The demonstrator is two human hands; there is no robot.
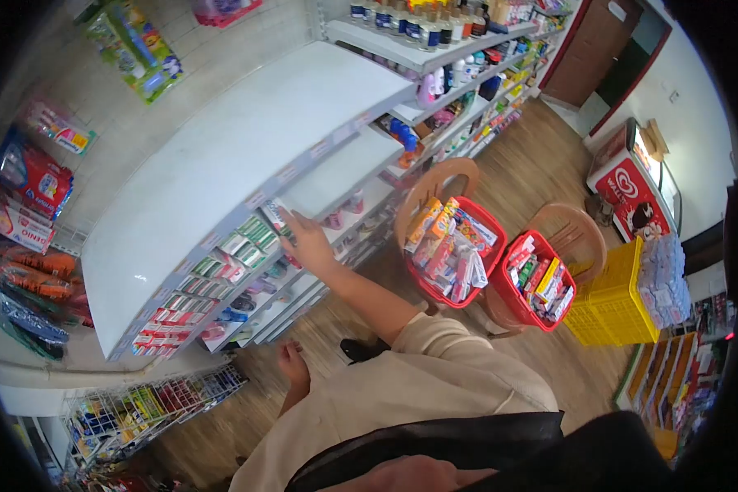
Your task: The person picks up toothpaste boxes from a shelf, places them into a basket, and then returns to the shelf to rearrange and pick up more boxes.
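Observation:
My right hand (pixel 307 239) reaches out to the second shelf and grips a small white and green box (pixel 274 215) at the end of a row of similar boxes (pixel 250 236). Further rows of small red and white boxes (pixel 168 321) fill the same shelf to the left. My left hand (pixel 292 366) hangs low beside my beige top, fingers curled, with nothing in it, above the wooden floor.
The white shelf unit (pixel 221 156) runs along the left, with bottles (pixel 422 29) on upper shelves. Two red baskets (pixel 455 246) (pixel 539 283) full of packets sit on round stools. A yellow crate (pixel 611 303), an ice-cream freezer (pixel 627 193) and a wire rack (pixel 152 406) stand around.

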